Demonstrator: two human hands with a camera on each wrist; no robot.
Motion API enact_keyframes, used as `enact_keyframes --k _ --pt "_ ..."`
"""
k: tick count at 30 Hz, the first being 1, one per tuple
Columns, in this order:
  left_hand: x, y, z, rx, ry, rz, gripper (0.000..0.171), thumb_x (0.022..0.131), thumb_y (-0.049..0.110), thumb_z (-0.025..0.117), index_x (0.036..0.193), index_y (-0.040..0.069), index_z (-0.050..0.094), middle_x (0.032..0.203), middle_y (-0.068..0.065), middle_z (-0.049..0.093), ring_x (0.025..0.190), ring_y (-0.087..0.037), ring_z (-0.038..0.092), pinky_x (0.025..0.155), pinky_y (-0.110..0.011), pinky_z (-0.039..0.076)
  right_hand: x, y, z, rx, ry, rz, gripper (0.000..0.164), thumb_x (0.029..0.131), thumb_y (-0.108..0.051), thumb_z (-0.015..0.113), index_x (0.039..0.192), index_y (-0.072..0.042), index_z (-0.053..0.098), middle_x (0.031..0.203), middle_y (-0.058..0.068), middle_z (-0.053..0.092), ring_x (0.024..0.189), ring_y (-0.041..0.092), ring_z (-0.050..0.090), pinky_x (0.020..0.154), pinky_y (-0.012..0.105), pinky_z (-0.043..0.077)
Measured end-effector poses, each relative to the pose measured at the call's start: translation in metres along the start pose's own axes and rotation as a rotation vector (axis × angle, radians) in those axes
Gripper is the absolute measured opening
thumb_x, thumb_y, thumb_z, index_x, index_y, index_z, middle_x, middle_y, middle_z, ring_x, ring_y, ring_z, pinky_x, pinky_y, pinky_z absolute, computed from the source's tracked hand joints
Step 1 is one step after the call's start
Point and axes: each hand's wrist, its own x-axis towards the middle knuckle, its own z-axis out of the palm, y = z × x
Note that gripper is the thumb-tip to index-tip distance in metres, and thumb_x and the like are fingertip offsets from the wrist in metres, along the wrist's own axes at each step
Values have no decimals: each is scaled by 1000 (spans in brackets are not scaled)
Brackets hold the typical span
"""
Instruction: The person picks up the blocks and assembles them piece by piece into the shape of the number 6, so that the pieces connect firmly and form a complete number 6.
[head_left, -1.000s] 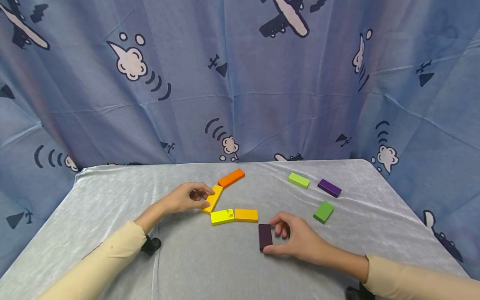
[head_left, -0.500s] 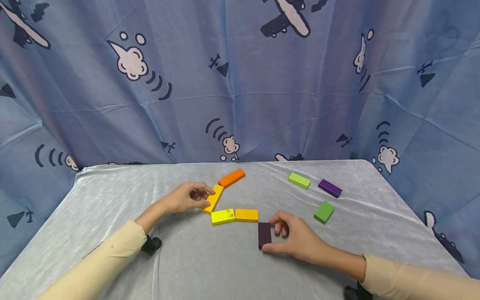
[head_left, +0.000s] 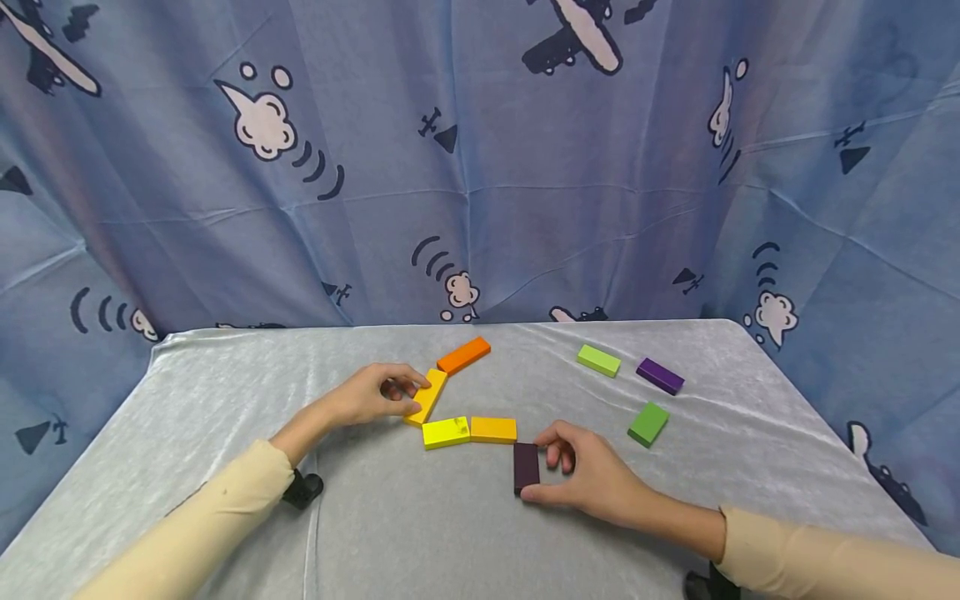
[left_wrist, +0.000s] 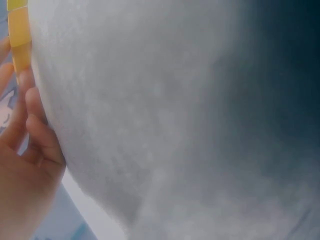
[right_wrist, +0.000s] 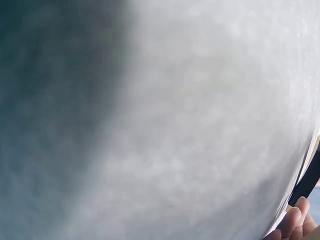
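Note:
Thumb and fingertips of my left hand (head_left: 371, 393) hold an amber block (head_left: 432, 392) by its ends, lying slanted on the cloth. An orange block (head_left: 463, 356) meets its far end. By its near end, a bright yellow block (head_left: 446, 433) with a dark smudge lies end to end with a yellow-orange block (head_left: 493, 430). My right hand (head_left: 588, 475) grips a dark purple block (head_left: 527, 469) between thumb and fingers, its far end right at the yellow-orange block's right corner. Only the edge of the right wrist view catches this dark block (right_wrist: 309, 175) and some fingertips (right_wrist: 291, 220).
To the right lie a lime block (head_left: 598, 361), a purple block (head_left: 660, 377) and a green block (head_left: 648, 424), apart from the row. Pale velvety cloth covers the table (head_left: 390, 533). Behind it hangs a blue curtain (head_left: 375, 167) printed with planes and clouds.
My right hand has slid the dark purple block slightly left and away from me, closer to the yellow-orange block. The left hand stays in place on the amber block.

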Motion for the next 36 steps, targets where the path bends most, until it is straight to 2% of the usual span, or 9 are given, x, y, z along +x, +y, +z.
enact_keyframes --k 13,36 --pt "0 1 0 6 -4 -5 31 92 11 76 122 6 71 102 -4 68 84 -18 59 76 -33 50 1 2 0 -16 -3 2 55 72 -41 93 108 -11 66 86 -1 56 77 18 49 65 28 39" --pt "1 -1 0 -13 -9 0 32 92 12 77 122 3 70 102 -6 67 83 -20 58 75 -33 49 2 -3 3 -52 0 27 62 67 -42 96 107 -10 60 85 -1 56 76 18 50 64 28 40"
